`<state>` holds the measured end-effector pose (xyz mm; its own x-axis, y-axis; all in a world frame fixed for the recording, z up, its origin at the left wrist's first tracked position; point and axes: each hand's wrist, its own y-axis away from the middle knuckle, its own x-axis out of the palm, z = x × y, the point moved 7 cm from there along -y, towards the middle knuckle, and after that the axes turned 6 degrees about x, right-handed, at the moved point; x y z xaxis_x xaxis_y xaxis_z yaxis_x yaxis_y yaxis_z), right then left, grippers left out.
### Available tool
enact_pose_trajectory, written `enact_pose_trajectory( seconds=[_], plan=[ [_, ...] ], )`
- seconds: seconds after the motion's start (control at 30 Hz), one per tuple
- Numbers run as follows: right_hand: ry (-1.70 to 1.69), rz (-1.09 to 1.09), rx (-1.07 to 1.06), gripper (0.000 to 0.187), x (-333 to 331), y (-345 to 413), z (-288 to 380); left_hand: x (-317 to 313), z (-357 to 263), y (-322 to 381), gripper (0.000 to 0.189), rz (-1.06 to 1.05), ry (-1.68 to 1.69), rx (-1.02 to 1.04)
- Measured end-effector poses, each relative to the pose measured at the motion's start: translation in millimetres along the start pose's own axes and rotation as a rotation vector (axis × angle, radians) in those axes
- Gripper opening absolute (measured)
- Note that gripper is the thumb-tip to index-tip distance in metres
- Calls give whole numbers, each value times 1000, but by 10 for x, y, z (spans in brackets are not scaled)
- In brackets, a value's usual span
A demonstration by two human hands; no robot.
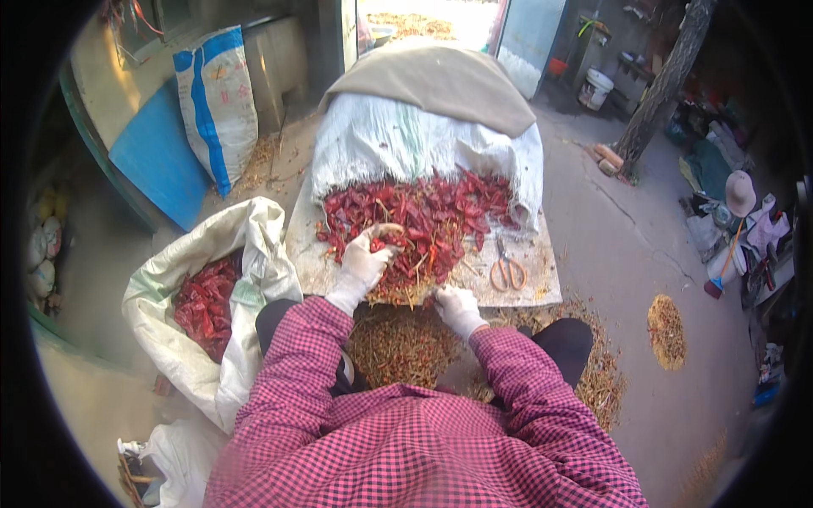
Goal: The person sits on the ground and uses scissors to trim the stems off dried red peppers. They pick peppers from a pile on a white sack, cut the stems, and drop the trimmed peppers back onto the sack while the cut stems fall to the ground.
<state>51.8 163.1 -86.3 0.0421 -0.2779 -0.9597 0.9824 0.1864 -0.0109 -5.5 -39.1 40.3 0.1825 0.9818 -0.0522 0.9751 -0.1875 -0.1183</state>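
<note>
A pile of dried red chilli peppers (413, 216) spills from the mouth of a white woven sack (375, 140) onto a pale board (540, 267). My left hand (367, 263), in a white glove, curls around a few red chilli pieces (387, 242) at the pile's near left side. My right hand (458, 308), gloved too, is at the board's front edge with its fingers curled down. Something small and dark shows by its fingertips, too blurred to name. Orange-handled scissors (508, 273) lie on the board, right of the pile.
An open white sack (159, 298) at my left holds red chillies (206, 311). Stems and debris (400, 346) cover the ground below the board. A grey cloth (432, 82) drapes over the big sack. A tree trunk (664, 82) and a broom (714, 286) stand at right.
</note>
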Motion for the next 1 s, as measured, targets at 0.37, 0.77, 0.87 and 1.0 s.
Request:
enact_pose_trajectory(
  seconds=[0.37, 0.77, 0.87, 1.0],
  plan=[
    [-712, 75, 415, 46, -756, -472, -906, 38, 356, -286, 36, -3, 11, 25],
    [137, 58, 722, 45, -346, -149, -1810, 103, 572, -515, 31, -71, 52, -88],
    [119, 99, 773, 45, -392, -185, -1897, 142, 571, -563, 30, -25, -147, 21],
    [3, 147, 833, 46, -465, -181, -1889, 206, 588, -565, 34, -17, -111, -2]
  ],
)
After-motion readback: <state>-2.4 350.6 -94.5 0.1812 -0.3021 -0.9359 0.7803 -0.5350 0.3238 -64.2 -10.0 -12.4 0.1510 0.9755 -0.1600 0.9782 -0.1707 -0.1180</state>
